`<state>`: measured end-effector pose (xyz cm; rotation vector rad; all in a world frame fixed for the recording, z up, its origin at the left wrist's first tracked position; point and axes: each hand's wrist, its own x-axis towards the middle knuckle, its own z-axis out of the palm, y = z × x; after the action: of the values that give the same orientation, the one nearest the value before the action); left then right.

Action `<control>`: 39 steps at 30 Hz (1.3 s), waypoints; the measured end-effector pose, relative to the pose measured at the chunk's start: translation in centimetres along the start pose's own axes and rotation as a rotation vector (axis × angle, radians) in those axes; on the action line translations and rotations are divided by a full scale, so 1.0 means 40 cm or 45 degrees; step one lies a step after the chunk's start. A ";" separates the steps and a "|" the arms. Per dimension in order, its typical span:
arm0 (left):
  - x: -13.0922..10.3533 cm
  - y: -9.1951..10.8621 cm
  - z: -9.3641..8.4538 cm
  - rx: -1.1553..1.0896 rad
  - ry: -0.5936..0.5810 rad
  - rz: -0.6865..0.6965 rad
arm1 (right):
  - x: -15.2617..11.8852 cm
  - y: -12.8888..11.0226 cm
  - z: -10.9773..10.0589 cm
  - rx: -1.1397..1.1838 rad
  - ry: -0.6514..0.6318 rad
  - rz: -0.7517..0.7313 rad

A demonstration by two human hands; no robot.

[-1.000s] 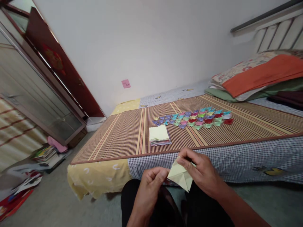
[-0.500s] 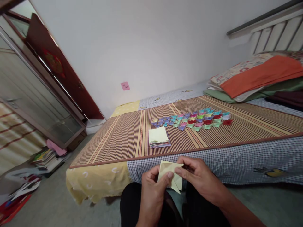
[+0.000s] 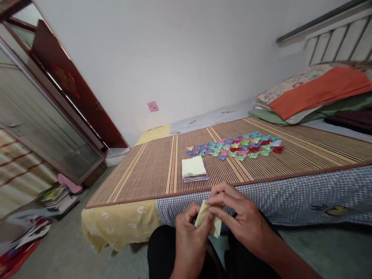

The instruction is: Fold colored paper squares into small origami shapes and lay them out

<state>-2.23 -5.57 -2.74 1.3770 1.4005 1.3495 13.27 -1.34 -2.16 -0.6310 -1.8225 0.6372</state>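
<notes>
Between my hands, above my knees, is a pale yellow sheet of folding paper (image 3: 216,226), partly folded, with a pointed lower corner. My left hand (image 3: 190,234) grips its left side, thumb across the front. The fingers and thumb of my right hand (image 3: 236,213) pinch its upper edge; part of the paper is hidden behind them. Beyond my hands, on the striped mat (image 3: 151,166), lies a stack of square paper sheets (image 3: 194,166) with a pale yellow one on top. Behind the stack stand several rows of small folded paper pieces (image 3: 235,147) in many colours.
The mat covers a bed with a checked sheet (image 3: 290,201) hanging over its near edge and a yellow patterned cloth (image 3: 124,221) at the left. Pillows (image 3: 316,93) are piled at the right. Books (image 3: 58,195) lie low at the left. A pink note (image 3: 152,106) is on the wall.
The paper's upper right corner has been brought over to the left, so the paper looks narrower. My right hand has moved slightly up and left with it.
</notes>
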 end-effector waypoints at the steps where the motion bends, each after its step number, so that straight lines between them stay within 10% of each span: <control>1: 0.000 -0.001 0.001 0.022 -0.003 0.008 | 0.000 0.000 -0.001 0.001 -0.014 0.000; 21: -0.013 -0.017 -0.010 -0.485 -0.184 -0.149 | 0.004 -0.005 -0.014 0.315 -0.133 0.412; 39: -0.022 0.001 -0.021 -0.311 -0.164 -0.101 | -0.018 0.009 -0.007 0.136 0.090 0.034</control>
<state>-2.92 -6.58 -2.69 1.2117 1.1518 1.3086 13.81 -1.54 -2.81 -0.5998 -1.7051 0.7164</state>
